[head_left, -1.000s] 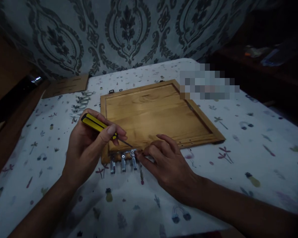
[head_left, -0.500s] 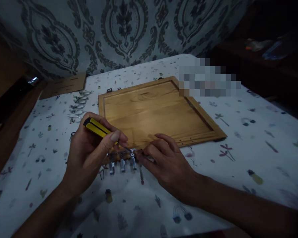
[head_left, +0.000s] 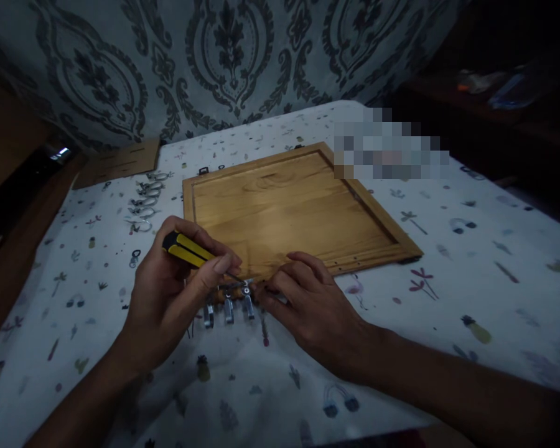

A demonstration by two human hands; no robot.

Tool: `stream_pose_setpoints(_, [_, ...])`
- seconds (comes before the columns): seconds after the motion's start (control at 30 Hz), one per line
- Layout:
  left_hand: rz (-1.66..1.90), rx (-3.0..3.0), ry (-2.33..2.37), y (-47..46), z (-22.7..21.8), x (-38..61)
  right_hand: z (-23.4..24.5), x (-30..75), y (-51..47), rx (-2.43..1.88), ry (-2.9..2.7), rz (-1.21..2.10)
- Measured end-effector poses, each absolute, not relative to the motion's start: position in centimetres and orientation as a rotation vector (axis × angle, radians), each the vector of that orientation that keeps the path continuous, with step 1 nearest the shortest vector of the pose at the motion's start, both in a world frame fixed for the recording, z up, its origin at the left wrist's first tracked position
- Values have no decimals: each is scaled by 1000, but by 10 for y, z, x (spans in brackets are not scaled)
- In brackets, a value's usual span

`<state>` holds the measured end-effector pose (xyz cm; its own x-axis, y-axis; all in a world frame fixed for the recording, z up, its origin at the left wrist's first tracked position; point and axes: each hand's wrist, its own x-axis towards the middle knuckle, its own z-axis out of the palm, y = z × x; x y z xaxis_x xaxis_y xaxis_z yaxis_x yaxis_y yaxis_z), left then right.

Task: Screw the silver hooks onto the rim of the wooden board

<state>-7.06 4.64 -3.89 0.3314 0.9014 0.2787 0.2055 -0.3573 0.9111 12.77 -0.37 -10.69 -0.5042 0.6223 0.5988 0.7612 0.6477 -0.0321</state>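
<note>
My left hand (head_left: 165, 302) is closed around the yellow-and-black handle of a screwdriver (head_left: 190, 250). Its thin shaft slants down to the right, the tip at or very close to a screw on the rightmost metal hook (head_left: 248, 306). Two similar hooks (head_left: 228, 312) sit to its left along the near edge of a framed wooden board (head_left: 280, 208). Beside the rightmost hook, my right hand (head_left: 312, 305) has its fingers curled and pressed at the board's near edge; what lies under the fingertips is hidden.
Several metal key rings (head_left: 144, 202) lie in a row left of the board. A piece of cardboard (head_left: 116, 165) is at the back left. A printed white tablecloth (head_left: 378, 404) covers the table. Small dark hangers (head_left: 203, 170) show at the board's far edge. A blurred-out patch lies at the back right.
The view has shifted slightly. My left hand and the screwdriver have moved a little to the right, with the handle turned slightly; my right hand stays at the same hook.
</note>
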Motion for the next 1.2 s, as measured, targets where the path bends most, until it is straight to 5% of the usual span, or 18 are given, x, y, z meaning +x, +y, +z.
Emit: stream_pose_setpoints(1.2, [1073,2152,1076,51,-20,-69,-111,128,-2,-1016,-2275,-321])
